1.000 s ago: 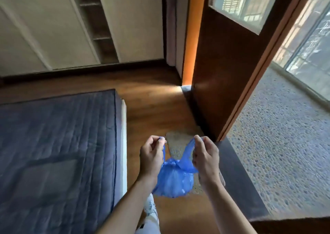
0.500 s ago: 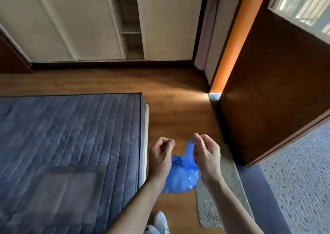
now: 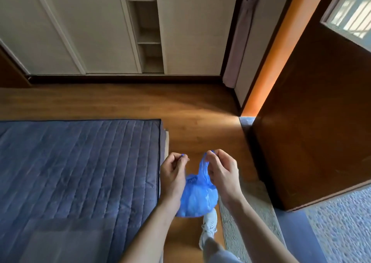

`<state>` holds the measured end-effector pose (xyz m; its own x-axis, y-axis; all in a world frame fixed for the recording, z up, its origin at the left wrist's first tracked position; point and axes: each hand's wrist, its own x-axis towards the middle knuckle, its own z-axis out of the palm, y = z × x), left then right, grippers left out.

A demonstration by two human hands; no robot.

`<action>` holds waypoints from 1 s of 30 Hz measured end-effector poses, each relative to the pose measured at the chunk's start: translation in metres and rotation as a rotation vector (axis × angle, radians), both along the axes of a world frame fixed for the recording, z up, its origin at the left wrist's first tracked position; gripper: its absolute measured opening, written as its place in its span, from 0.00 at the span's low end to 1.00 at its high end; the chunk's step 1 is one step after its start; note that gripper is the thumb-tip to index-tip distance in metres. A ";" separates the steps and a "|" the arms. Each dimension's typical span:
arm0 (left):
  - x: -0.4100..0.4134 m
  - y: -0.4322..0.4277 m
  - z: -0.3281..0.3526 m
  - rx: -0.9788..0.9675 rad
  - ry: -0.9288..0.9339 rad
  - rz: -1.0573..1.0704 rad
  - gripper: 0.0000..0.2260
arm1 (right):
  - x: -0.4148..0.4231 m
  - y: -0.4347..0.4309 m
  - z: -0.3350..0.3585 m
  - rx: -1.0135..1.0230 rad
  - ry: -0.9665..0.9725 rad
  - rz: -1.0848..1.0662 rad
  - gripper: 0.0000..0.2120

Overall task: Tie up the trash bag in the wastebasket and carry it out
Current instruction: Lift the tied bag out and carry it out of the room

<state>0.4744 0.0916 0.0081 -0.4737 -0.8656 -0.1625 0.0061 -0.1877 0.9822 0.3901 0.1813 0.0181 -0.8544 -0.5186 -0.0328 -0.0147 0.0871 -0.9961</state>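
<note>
1. On your left lies the bed (image 3: 80, 172) with its dark blue quilted cover; its corner sits just beside your left forearm, so keep the load clear of that edge.
2. Your left hand (image 3: 173, 174) has its fingers (image 3: 183, 159) pressed together, pinching a thin blue tail of the bag's mouth.
3. The blue trash bag (image 3: 197, 199) hangs in the air between your two hands, above the wooden floor (image 3: 190, 106); no wastebasket is in view. It looks small, light and soft, a thin film that may stretch or tear, and probably slippery, so hold the twisted tails close above the gathered neck.
4. Your right hand (image 3: 222, 171) pinches the other tail, fingers closed on it.
5. Below the bag are your white shoe (image 3: 209, 222) and a pale doormat (image 3: 241, 212).
6. On your right the open brown door (image 3: 313, 122) stands beside the pebbled surface outside (image 3: 345, 226); the door's edge and the threshold could catch you.
</note>
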 end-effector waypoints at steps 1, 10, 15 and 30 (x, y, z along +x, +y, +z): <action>-0.012 -0.010 0.000 -0.003 -0.001 0.004 0.10 | -0.013 -0.009 -0.001 -0.007 -0.005 -0.002 0.20; -0.159 -0.099 0.006 0.017 -0.030 0.019 0.10 | -0.162 -0.101 0.008 -0.019 -0.026 0.043 0.21; -0.241 -0.146 0.013 0.048 -0.039 0.070 0.13 | -0.248 -0.155 0.020 0.020 0.005 0.112 0.18; -0.356 -0.302 -0.012 0.078 -0.006 0.208 0.08 | -0.377 -0.314 0.000 0.040 -0.021 0.178 0.16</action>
<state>0.1183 -0.2100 -0.0037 -0.2850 -0.9292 -0.2352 0.0468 -0.2586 0.9649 0.0126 -0.1326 0.0181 -0.7483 -0.6593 -0.0731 -0.0131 0.1248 -0.9921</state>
